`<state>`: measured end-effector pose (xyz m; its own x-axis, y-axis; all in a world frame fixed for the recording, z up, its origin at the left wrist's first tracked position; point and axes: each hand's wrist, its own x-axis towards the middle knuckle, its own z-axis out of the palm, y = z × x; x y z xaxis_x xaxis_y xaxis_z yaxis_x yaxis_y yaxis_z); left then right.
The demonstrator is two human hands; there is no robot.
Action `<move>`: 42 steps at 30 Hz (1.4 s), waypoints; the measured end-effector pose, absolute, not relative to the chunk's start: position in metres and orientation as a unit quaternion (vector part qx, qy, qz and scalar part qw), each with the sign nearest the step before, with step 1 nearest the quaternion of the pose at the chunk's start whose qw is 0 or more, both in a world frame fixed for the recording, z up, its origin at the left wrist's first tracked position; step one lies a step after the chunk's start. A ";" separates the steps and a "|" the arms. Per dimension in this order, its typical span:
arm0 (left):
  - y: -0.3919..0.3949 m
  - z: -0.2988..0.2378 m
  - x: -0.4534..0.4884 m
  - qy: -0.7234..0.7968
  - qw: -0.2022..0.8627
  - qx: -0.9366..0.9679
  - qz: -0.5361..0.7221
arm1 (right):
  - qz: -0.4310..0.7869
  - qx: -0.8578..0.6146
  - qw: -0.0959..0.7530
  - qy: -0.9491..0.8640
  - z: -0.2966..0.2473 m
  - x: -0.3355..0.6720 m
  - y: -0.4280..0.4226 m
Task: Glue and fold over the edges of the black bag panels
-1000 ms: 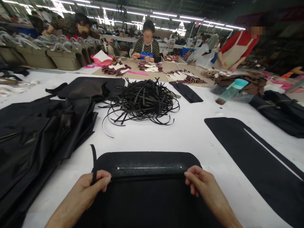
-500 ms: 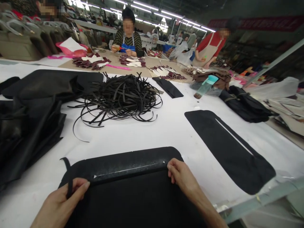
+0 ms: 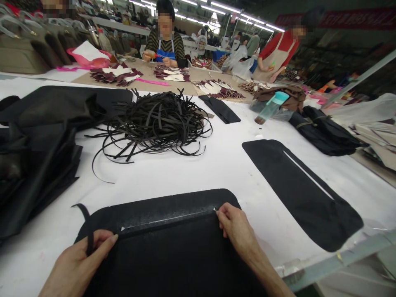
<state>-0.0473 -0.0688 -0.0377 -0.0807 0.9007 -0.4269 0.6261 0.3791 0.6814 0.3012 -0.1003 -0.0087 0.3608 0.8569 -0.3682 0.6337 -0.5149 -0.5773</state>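
Note:
A black panel (image 3: 173, 264) with rounded corners lies in front of me, with a long narrow slot (image 3: 167, 220) near its far edge. Small pale triangles mark both ends of the slot. My left hand (image 3: 89, 251) pinches a thin black strip (image 3: 83, 210) at the slot's left end; its loose tail curls up past the fingers. At the right end, my right hand (image 3: 232, 222) has its fingertips pinched together, apparently on the other end of the strip, mostly hidden by the fingers. Between the hands the strip appears to run along the slot's near edge, hard to tell from the dark panel.
A tangled heap of black strips (image 3: 163, 121) lies beyond the panel. Black sheets (image 3: 34, 173) are piled left. Another slotted black panel (image 3: 300, 194) lies right, near the table edge. A bottle with a turquoise lid (image 3: 271, 108) stands tilted behind it. Co-workers sit and stand opposite.
The view has shifted slightly. Both hands keep their pinch at the slot's ends, with the right fingers a touch nearer the right triangle. The co-workers opposite have moved a little.

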 end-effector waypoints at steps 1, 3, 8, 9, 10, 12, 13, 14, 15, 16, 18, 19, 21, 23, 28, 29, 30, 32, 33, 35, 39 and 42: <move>-0.068 -0.036 -0.046 0.719 0.418 0.535 0.146 | 0.325 -0.808 0.169 -0.462 -0.010 0.301 -0.100; -0.066 -0.029 -0.043 0.723 0.423 0.532 0.123 | 0.327 -0.806 0.165 -0.465 -0.012 0.301 -0.099; -0.066 -0.010 -0.029 0.720 0.412 0.535 0.162 | 0.329 -0.802 0.139 -0.479 -0.015 0.303 -0.102; -0.066 -0.008 -0.026 0.716 0.410 0.539 0.173 | 0.327 -0.801 0.131 -0.484 -0.017 0.304 -0.103; -0.066 -0.007 -0.025 0.712 0.408 0.541 0.185 | 0.326 -0.799 0.122 -0.490 -0.019 0.306 -0.103; -0.066 -0.008 -0.023 0.710 0.404 0.541 0.198 | 0.327 -0.799 0.096 -0.496 -0.024 0.311 -0.102; -0.066 -0.009 -0.023 0.713 0.400 0.540 0.201 | 0.331 -0.798 0.082 -0.497 -0.026 0.313 -0.101; -0.067 -0.010 -0.023 0.717 0.396 0.537 0.201 | 0.336 -0.797 0.068 -0.497 -0.028 0.315 -0.100; -0.067 -0.012 -0.024 0.721 0.391 0.536 0.200 | 0.341 -0.795 0.058 -0.498 -0.030 0.317 -0.099; -0.068 -0.013 -0.024 0.724 0.386 0.535 0.200 | 0.346 -0.793 0.051 -0.499 -0.031 0.318 -0.099; -0.069 -0.014 -0.023 0.728 0.377 0.536 0.200 | 0.349 -0.790 0.049 -0.502 -0.032 0.319 -0.100; -0.069 -0.014 -0.023 0.730 0.373 0.537 0.199 | 0.348 -0.789 0.050 -0.504 -0.032 0.319 -0.100; -0.069 -0.014 -0.022 0.731 0.366 0.541 0.195 | 0.347 -0.791 0.047 -0.502 -0.031 0.319 -0.101; -0.068 -0.012 -0.020 0.732 0.359 0.547 0.190 | 0.347 -0.794 0.039 -0.497 -0.031 0.319 -0.101; -0.066 -0.013 -0.019 0.738 0.338 0.558 0.170 | 0.343 -0.794 0.047 -0.499 -0.032 0.318 -0.101; -0.066 -0.015 -0.019 0.740 0.333 0.560 0.164 | 0.343 -0.793 0.050 -0.501 -0.033 0.319 -0.101; -0.066 -0.016 -0.019 0.742 0.327 0.563 0.159 | 0.344 -0.791 0.053 -0.504 -0.034 0.319 -0.101; -0.066 -0.018 -0.019 0.744 0.316 0.569 0.148 | 0.342 -0.792 0.061 -0.502 -0.036 0.321 -0.101; -0.066 -0.019 -0.019 0.744 0.311 0.573 0.143 | 0.340 -0.795 0.065 -0.498 -0.037 0.321 -0.101; -0.067 -0.019 -0.018 0.744 0.303 0.581 0.133 | 0.337 -0.801 0.079 -0.489 -0.039 0.321 -0.100; -0.068 -0.015 -0.016 0.746 0.282 0.591 0.120 | 0.345 -0.799 0.134 -0.474 -0.036 0.316 -0.098; -0.069 -0.011 -0.020 0.753 0.265 0.593 0.107 | 0.340 -0.804 0.155 -0.462 -0.028 0.313 -0.098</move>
